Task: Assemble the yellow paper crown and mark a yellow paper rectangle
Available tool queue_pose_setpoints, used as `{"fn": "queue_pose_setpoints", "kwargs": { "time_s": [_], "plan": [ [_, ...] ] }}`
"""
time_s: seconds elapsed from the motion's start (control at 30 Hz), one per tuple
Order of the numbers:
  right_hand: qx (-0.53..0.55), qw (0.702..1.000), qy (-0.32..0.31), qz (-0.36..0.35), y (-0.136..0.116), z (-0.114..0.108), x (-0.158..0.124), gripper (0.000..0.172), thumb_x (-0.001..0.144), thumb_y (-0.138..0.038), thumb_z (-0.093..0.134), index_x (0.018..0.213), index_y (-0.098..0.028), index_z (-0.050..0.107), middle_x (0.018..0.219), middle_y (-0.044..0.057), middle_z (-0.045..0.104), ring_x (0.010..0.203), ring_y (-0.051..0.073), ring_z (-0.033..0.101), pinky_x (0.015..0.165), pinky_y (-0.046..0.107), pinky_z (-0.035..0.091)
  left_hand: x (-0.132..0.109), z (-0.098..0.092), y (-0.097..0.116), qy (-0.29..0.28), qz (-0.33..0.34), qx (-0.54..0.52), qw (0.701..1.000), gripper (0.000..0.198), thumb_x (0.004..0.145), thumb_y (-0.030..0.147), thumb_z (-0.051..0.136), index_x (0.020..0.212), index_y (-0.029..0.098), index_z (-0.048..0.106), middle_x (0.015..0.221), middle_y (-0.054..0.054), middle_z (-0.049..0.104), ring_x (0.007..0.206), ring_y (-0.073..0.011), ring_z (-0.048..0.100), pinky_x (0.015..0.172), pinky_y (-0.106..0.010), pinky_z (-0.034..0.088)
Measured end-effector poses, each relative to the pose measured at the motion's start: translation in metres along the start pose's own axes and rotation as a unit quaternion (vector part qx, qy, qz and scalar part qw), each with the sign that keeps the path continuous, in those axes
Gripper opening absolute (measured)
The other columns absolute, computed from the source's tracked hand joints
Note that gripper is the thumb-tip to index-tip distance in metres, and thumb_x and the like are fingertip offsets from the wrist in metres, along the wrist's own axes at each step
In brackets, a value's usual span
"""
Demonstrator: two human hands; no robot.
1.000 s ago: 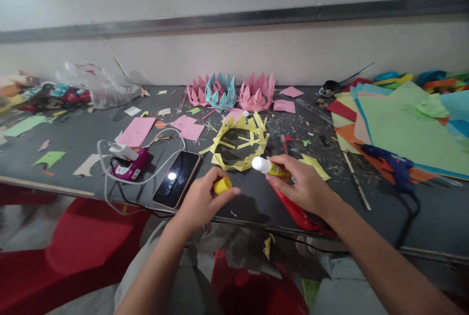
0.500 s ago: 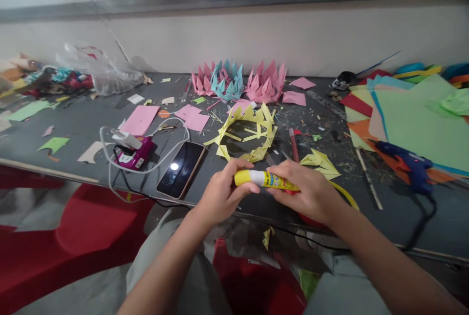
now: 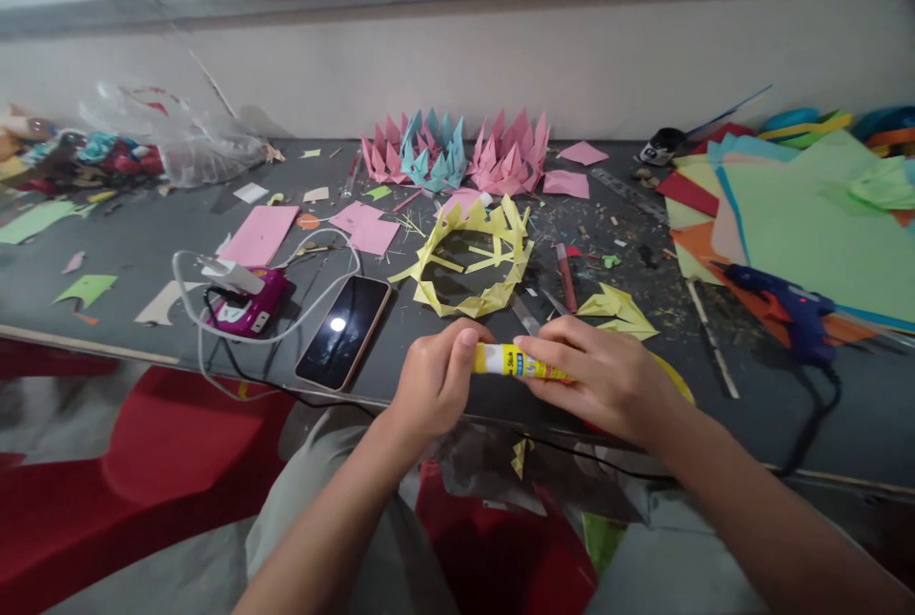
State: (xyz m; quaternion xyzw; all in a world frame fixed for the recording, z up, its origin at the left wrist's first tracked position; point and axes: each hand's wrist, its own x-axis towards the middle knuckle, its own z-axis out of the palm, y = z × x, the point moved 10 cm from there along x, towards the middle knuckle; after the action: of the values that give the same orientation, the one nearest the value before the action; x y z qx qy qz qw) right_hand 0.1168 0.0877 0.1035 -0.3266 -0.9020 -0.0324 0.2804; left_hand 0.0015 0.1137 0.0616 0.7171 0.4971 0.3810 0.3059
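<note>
A yellow and white glue stick (image 3: 506, 360) lies sideways between my hands, above the table's front edge. My left hand (image 3: 437, 375) is closed around its yellow left end, thumb on top. The fingers of my right hand (image 3: 604, 372) wrap the labelled body from the other side. Just beyond them on the table lies a ring of folded yellow paper (image 3: 436, 302), with loose strips inside it. Folded yellow paper pieces (image 3: 619, 310) rest near my right hand, and a red pen-like stick (image 3: 565, 277) lies behind it.
Pink and blue folded-paper crowns (image 3: 511, 157) stand by the wall. At left are a phone (image 3: 343, 334), a purple power adapter (image 3: 261, 305) with cables, and pink paper (image 3: 261, 234). A glue gun (image 3: 793, 310) and stacked coloured paper (image 3: 822, 224) lie at right.
My left hand has closed further over the yellow end of the glue stick, its thumb now raised on top. My right hand keeps its hold. The view has shifted slightly.
</note>
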Motion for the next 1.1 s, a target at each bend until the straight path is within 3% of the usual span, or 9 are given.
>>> {"fn": "queue_pose_setpoints", "kwargs": {
  "time_s": [0.2, 0.33, 0.43, 0.6, 0.73, 0.83, 0.9, 0.97, 1.1],
  "plan": [
    [0.065, 0.997, 0.029, -0.017, -0.015, 0.004, -0.003, 0.019, 0.087, -0.025, 0.051, 0.097, -0.012, 0.061, 0.076, 0.006, 0.069, 0.065, 0.016, 0.065, 0.057, 0.025, 0.050, -0.004, 0.012, 0.003, -0.005, 0.015, 0.060, 0.998, 0.048, 0.095, 0.034, 0.021, 0.077, 0.017, 0.062, 0.062, -0.002, 0.063, 0.052, -0.0115, 0.054, 0.052, -0.022, 0.037],
    [0.141, 0.989, 0.034, 0.041, -0.009, 0.011, -0.007, 0.023, 0.086, -0.028, 0.052, 0.096, -0.011, 0.064, 0.075, 0.008, 0.069, 0.062, 0.016, 0.065, 0.057, 0.025, 0.052, -0.006, 0.014, 0.002, 0.014, 0.004, 0.073, 0.997, 0.049, 0.094, 0.034, 0.020, 0.069, 0.018, 0.059, 0.056, -0.001, 0.060, 0.047, -0.0105, 0.052, 0.049, -0.021, 0.036],
    [0.208, 0.973, 0.006, 0.105, 0.000, 0.021, -0.009, 0.021, 0.084, -0.030, 0.054, 0.096, -0.015, 0.065, 0.074, 0.006, 0.069, 0.062, 0.015, 0.064, 0.057, 0.025, 0.052, -0.008, 0.016, 0.000, 0.018, -0.007, 0.070, 0.997, 0.049, 0.094, 0.036, 0.020, 0.065, 0.018, 0.056, 0.052, 0.000, 0.056, 0.044, -0.0100, 0.048, 0.047, -0.021, 0.033],
    [0.262, 0.932, -0.110, 0.226, 0.015, 0.040, -0.014, 0.020, 0.076, -0.029, 0.062, 0.095, -0.022, 0.065, 0.080, 0.001, 0.070, 0.066, 0.015, 0.064, 0.061, 0.025, 0.050, -0.009, 0.023, -0.012, 0.016, -0.033, 0.021, 0.999, 0.050, 0.094, 0.043, 0.019, 0.063, 0.018, 0.051, 0.052, 0.001, 0.051, 0.046, -0.0105, 0.045, 0.048, -0.022, 0.032],
    [0.239, 0.932, -0.128, 0.242, 0.027, 0.031, -0.013, 0.022, 0.079, -0.033, 0.060, 0.098, -0.022, 0.064, 0.089, 0.004, 0.069, 0.082, 0.019, 0.063, 0.073, 0.030, 0.049, -0.003, 0.026, -0.022, 0.044, -0.053, -0.052, 0.996, 0.049, 0.093, 0.047, 0.019, 0.078, 0.018, 0.055, 0.059, 0.001, 0.051, 0.052, -0.0121, 0.047, 0.052, -0.024, 0.035],
    [0.263, 0.914, -0.037, 0.308, 0.067, 0.017, -0.014, 0.027, 0.080, -0.041, 0.057, 0.099, -0.021, 0.061, 0.088, 0.005, 0.067, 0.079, 0.019, 0.062, 0.072, 0.032, 0.048, 0.004, 0.022, -0.028, 0.099, -0.062, -0.117, 0.986, 0.043, 0.093, 0.047, 0.022, 0.096, 0.017, 0.053, 0.060, 0.003, 0.047, 0.055, -0.0123, 0.047, 0.054, -0.023, 0.036],
    [0.324, 0.863, 0.045, 0.385, 0.109, 0.018, -0.018, 0.031, 0.081, -0.045, 0.052, 0.100, -0.021, 0.058, 0.085, 0.003, 0.065, 0.073, 0.016, 0.060, 0.067, 0.029, 0.048, 0.009, 0.025, -0.031, 0.103, -0.074, -0.124, 0.984, 0.039, 0.093, 0.045, 0.027, 0.091, 0.017, 0.055, 0.059, 0.003, 0.046, 0.055, -0.0119, 0.046, 0.053, -0.023, 0.035],
    [0.335, 0.807, 0.174, 0.455, 0.157, 0.016, -0.024, 0.028, 0.080, -0.044, 0.052, 0.096, -0.020, 0.055, 0.087, 0.002, 0.064, 0.076, 0.015, 0.060, 0.070, 0.028, 0.047, 0.016, 0.034, -0.029, 0.067, -0.072, -0.089, 0.991, 0.038, 0.093, 0.042, 0.029, 0.081, 0.017, 0.056, 0.057, 0.003, 0.046, 0.053, -0.0117, 0.047, 0.053, -0.023, 0.035],
    [0.253, 0.781, 0.245, 0.516, 0.229, 0.031, -0.013, 0.031, 0.080, -0.033, 0.051, 0.106, -0.016, 0.049, 0.100, 0.006, 0.060, 0.087, 0.015, 0.058, 0.078, 0.029, 0.045, 0.024, 0.057, -0.005, -0.036, 0.033, 0.055, 0.997, 0.038, 0.093, 0.033, 0.029, 0.071, 0.018, 0.056, 0.057, 0.000, 0.052, 0.054, -0.0121, 0.051, 0.054, -0.023, 0.036]
  ]
}}
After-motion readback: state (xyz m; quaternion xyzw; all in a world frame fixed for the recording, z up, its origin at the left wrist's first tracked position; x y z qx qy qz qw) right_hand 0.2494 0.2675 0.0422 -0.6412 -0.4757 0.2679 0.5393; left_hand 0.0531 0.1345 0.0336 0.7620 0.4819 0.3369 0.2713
